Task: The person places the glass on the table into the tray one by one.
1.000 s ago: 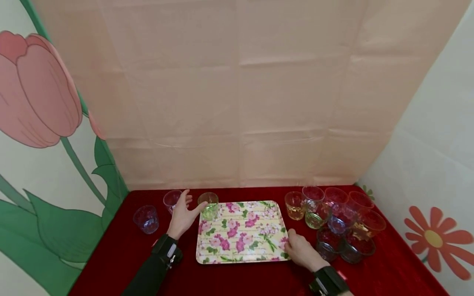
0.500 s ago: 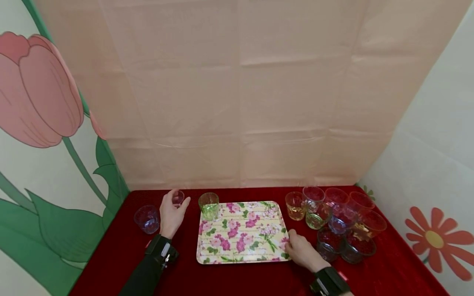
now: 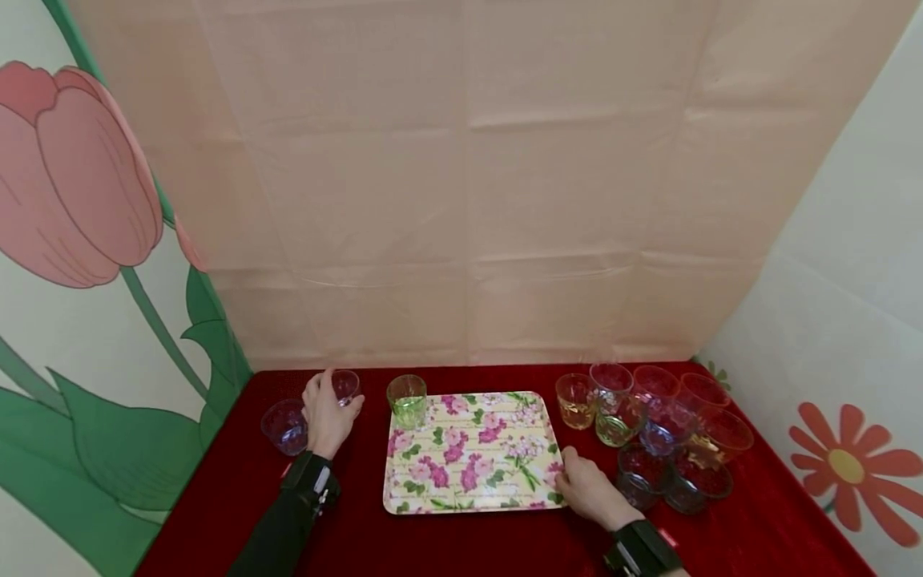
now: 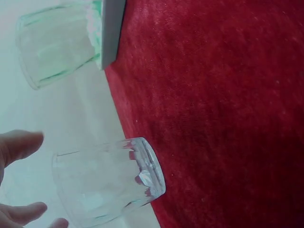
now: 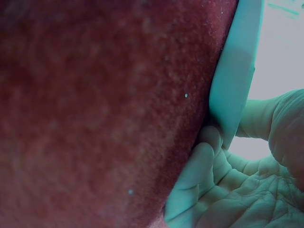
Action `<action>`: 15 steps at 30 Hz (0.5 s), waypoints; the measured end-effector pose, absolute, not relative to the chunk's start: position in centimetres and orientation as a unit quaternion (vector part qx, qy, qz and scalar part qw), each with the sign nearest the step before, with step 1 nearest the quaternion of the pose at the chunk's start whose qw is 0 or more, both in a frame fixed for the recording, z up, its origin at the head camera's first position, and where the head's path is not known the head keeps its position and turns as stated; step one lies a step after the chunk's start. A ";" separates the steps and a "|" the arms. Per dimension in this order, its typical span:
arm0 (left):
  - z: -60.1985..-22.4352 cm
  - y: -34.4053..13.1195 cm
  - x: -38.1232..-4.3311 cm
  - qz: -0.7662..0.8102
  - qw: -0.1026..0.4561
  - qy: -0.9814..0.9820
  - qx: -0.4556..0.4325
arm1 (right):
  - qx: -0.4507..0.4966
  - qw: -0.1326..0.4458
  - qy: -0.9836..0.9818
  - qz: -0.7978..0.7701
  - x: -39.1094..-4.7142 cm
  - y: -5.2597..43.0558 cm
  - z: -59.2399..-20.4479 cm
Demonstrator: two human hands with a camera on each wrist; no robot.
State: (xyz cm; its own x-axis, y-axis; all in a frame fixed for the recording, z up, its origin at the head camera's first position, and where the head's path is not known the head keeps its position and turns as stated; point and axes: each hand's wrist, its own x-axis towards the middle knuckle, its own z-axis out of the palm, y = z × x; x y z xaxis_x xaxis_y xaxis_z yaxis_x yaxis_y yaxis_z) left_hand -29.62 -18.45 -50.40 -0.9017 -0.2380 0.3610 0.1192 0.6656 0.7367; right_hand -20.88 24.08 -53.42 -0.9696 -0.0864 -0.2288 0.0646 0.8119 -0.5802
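Note:
My left hand [image 3: 328, 415] is beside a clear, faintly pinkish drinking glass [image 3: 349, 385] that stands upright on the red cloth. In the left wrist view, thumb and fingers are spread near the rim of this glass [image 4: 99, 183], with a gap between them and it. A pale green glass [image 3: 407, 401] stands on the far left corner of the flowered tray [image 3: 461, 465]. My right hand [image 3: 587, 485] grips the tray's right edge near its front corner. The right wrist view shows the thumb over the tray's edge [image 5: 237, 71] and fingertips tucked under it.
A bluish-purple glass [image 3: 286, 429] stands left of my left hand. Several coloured glasses crowd the right side: an amber one [image 3: 574, 401] is nearest the tray, and dark ones [image 3: 638, 473] sit close by my right hand. A beige backdrop [image 3: 461, 200] rises behind the red cloth [image 3: 461, 549].
My left hand has moved left from the green glass to the clear one, round it half a second ago, and now slightly left of it. The right hand and tray have stayed put.

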 end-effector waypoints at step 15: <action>-50.7 -18.9 -31.2 -0.443 0.113 -0.887 0.073 | 0.004 0.130 0.942 -0.309 -20.9 24.1 -53.4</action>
